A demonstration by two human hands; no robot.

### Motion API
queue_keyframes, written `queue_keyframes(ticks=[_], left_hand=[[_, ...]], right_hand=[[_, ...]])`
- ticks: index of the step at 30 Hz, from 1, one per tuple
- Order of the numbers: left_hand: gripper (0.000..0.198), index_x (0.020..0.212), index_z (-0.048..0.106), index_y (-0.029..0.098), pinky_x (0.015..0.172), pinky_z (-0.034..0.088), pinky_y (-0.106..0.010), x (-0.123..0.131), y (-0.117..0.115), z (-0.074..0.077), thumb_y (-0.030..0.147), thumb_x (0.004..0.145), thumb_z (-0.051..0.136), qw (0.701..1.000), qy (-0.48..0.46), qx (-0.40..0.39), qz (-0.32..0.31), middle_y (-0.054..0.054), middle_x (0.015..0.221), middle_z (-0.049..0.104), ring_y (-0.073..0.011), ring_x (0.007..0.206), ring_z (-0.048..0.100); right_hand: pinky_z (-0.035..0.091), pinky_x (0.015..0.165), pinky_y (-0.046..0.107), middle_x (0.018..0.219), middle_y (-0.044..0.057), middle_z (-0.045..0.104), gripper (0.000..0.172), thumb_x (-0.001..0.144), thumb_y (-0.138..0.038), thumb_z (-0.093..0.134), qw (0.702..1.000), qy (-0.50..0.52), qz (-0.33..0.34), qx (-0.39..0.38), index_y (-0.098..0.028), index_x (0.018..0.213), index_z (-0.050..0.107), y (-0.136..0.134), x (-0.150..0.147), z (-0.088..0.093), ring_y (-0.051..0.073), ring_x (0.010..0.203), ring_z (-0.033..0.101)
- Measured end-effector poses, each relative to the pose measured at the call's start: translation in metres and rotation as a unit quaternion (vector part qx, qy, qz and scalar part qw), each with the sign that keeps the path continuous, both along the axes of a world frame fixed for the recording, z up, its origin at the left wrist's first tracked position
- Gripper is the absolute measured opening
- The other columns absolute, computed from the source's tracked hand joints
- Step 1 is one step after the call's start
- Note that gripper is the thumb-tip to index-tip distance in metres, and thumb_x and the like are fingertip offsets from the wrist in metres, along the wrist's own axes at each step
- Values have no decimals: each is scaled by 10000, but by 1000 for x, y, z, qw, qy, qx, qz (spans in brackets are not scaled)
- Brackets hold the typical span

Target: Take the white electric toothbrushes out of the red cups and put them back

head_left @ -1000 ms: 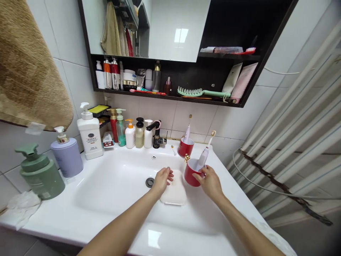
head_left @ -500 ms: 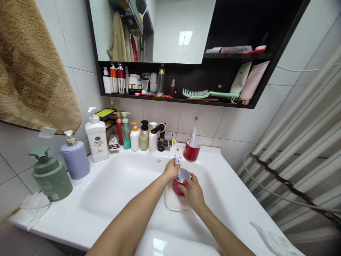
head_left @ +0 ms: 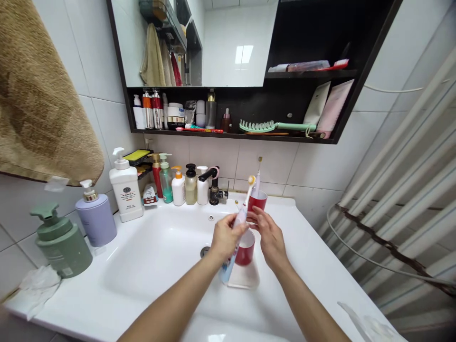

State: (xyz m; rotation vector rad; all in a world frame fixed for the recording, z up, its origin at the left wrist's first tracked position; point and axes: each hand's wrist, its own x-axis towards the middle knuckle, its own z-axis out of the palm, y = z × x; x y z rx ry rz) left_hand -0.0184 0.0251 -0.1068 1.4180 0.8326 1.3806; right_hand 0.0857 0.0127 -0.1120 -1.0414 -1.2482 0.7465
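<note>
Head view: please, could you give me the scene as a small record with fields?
Left hand: closed around a toothbrush, head upward
Right hand: open, beside the toothbrush; contact unclear
Front red cup: upright on the pale tray in the sink
Rear red cup: on the sink's back ledge, holding another toothbrush
Faucet: black, beside pump bottles
</note>
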Motion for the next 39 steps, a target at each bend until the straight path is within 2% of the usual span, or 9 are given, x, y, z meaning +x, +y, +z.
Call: queue_keyframes(ticks=[5,10,13,16,21,25,29,31,39], left_hand=[[279,735,521,127,568,342,-195,7,-18,-33,329,545,558,994,-33,-87,-55,7,626,511,-86,575,439],[438,705,438,123,427,304,-199,8,-21,-37,543,619,347,914,-104,-309,-241,17,478,443,-62,385,398],[426,660,392,140,391,276,-185,11,-22,-42,560,611,340,933,-74,-296,-193,32,460,425,-50,351,375],[427,620,382,144,370,250,-178,14,-22,-46,569,591,357,962,-13,-239,-133,36,461,417,-48,347,371],[481,647,366,149,364,245,-180,20,-25,-45,611,606,240,928,-69,-317,-185,46,435,379,-43,331,337],[452,630,366,153,351,244,-187,22,-28,-45,598,592,303,955,-11,-261,-138,44,428,389,-53,319,350],[471,651,375,154,355,251,-195,23,-30,-46,605,608,250,933,-48,-315,-167,42,430,391,-54,320,343],[473,630,384,149,356,249,-195,22,-30,-45,607,600,269,941,-32,-301,-154,39,423,390,-54,320,343],[485,632,400,140,362,245,-190,19,-30,-45,609,592,286,924,-22,-328,-194,37,426,399,-49,318,346]], right_hand=[[393,525,234,576,2,562,232,603,-344,511,981,145,85,-94,-148,726,508,5,-9,5,111,534,511],[396,502,223,531,-29,537,196,585,-306,542,942,287,102,-139,-166,712,488,11,-4,-2,92,491,501],[403,507,231,509,-33,522,177,583,-286,546,929,313,115,-159,-163,691,480,13,-2,-5,92,481,499],[391,477,208,490,-39,507,155,598,-291,532,941,291,88,-146,-164,664,475,15,-2,-9,79,455,485],[391,479,207,468,-55,478,128,605,-280,522,929,326,97,-146,-170,625,459,17,-3,-13,66,432,462],[389,464,199,472,-56,478,112,618,-271,510,937,320,57,-125,-172,630,460,16,-2,-13,62,434,459],[392,447,205,464,-56,466,108,612,-258,512,929,333,76,-145,-168,618,451,17,-1,-12,62,417,449],[392,438,206,464,-53,465,114,607,-261,514,929,330,78,-148,-167,620,451,18,-1,-12,67,420,453],[405,455,218,506,-40,469,129,595,-292,502,940,305,19,-149,-175,614,450,21,6,-16,69,437,450]])
